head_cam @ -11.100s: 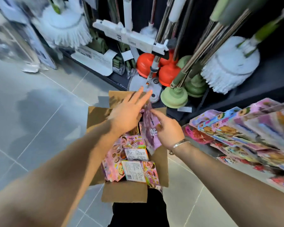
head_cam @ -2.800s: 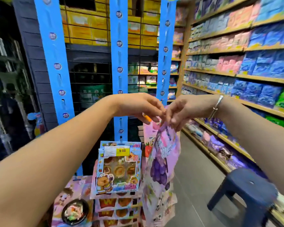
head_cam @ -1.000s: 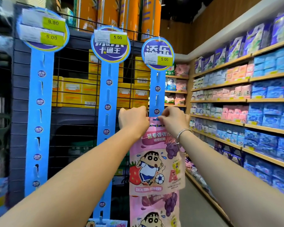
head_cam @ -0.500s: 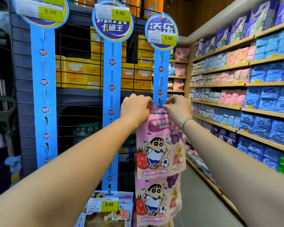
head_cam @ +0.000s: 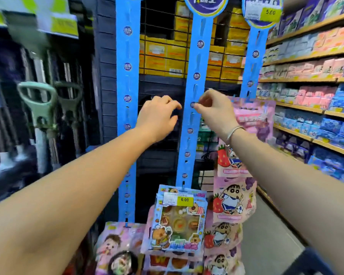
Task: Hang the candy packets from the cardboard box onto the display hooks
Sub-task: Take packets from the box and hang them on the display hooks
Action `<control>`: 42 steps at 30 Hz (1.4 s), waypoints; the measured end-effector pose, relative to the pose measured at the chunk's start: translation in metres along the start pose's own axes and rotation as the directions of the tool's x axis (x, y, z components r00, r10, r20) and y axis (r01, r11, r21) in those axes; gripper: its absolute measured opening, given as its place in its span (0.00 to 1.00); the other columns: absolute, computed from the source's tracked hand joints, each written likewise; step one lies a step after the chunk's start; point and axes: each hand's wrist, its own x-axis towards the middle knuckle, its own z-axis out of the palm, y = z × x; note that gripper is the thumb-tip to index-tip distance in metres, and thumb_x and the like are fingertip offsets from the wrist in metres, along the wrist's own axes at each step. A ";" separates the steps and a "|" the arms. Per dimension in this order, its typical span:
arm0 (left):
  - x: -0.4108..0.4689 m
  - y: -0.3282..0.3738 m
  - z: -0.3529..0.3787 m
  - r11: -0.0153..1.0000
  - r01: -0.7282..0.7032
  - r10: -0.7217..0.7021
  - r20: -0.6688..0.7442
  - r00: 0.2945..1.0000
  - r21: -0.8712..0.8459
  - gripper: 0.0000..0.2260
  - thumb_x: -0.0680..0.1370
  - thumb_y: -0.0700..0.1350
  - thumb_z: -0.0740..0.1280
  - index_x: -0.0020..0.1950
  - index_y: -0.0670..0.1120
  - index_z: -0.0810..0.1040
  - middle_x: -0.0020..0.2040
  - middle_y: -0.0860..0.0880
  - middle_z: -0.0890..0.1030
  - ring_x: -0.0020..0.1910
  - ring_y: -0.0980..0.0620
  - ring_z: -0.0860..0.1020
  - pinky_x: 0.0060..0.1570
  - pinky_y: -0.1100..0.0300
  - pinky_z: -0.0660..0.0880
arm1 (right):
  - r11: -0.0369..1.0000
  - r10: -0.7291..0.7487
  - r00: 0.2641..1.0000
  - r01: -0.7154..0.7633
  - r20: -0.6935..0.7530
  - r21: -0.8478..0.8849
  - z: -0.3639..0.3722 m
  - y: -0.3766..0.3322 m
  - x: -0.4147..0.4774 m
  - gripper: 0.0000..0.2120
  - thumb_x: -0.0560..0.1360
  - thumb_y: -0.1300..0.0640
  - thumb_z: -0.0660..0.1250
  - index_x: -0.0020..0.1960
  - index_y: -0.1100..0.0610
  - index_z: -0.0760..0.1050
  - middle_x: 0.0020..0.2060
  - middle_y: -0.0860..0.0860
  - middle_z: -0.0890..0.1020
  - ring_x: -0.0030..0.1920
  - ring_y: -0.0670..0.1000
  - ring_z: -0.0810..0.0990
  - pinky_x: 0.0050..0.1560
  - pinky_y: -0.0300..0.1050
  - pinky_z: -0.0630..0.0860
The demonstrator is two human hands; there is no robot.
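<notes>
In the shop aisle, the pink candy packet (head_cam: 254, 116) hangs vertically on the right blue hook strip (head_cam: 253, 62), just right of the nearer right hand (head_cam: 214, 112); the left hand (head_cam: 157, 118) is farther, and both are loosely curled, grasping nothing.

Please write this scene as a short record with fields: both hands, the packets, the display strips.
left hand: raised left of the middle strip, fingers loosely curled, holds nothing
right hand: raised, fingertips together at the middle strip; unclear whether they pinch anything
pink packets: hang in a column on the right strip, top one partly hidden by the right wrist
blue packet: hangs low on the middle strip, with a yellow 6.00 tag
left strip: upper hooks bare
cardboard box: not in view
</notes>
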 end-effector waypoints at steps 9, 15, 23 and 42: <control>-0.126 -0.140 -0.019 0.994 0.090 -0.096 0.112 0.989 0.057 0.13 0.78 0.46 0.62 0.62 0.48 0.76 0.62 0.46 0.75 0.61 0.42 0.72 0.58 0.48 0.69 | 0.997 -0.004 0.923 -0.026 0.385 0.070 0.154 -0.094 -0.109 0.03 0.71 0.60 0.68 0.41 0.60 0.75 0.35 0.51 0.76 0.41 0.53 0.76 0.44 0.43 0.72; -0.237 -0.224 -0.012 0.970 0.233 -0.242 0.258 0.936 0.063 0.13 0.78 0.46 0.61 0.62 0.50 0.76 0.63 0.48 0.76 0.60 0.44 0.73 0.57 0.50 0.71 | 0.993 0.041 0.789 -0.102 0.613 0.065 0.253 -0.136 -0.194 0.02 0.71 0.60 0.68 0.41 0.54 0.75 0.34 0.49 0.76 0.40 0.50 0.75 0.41 0.42 0.68; -0.414 -0.325 0.009 0.790 0.603 -0.583 0.440 0.683 0.109 0.13 0.78 0.42 0.63 0.61 0.48 0.78 0.59 0.44 0.78 0.57 0.40 0.76 0.55 0.45 0.74 | 0.983 0.114 0.417 -0.179 0.901 -0.042 0.364 -0.162 -0.317 0.05 0.73 0.62 0.65 0.41 0.54 0.71 0.30 0.43 0.71 0.41 0.48 0.72 0.36 0.36 0.63; -0.702 -0.338 0.149 0.437 0.819 -0.762 0.636 0.117 0.372 0.16 0.78 0.44 0.60 0.65 0.51 0.74 0.64 0.47 0.75 0.64 0.44 0.70 0.63 0.55 0.67 | 0.965 0.247 -0.161 -0.047 0.956 -0.257 0.561 -0.075 -0.522 0.09 0.78 0.60 0.59 0.43 0.62 0.75 0.54 0.65 0.80 0.56 0.63 0.77 0.50 0.48 0.70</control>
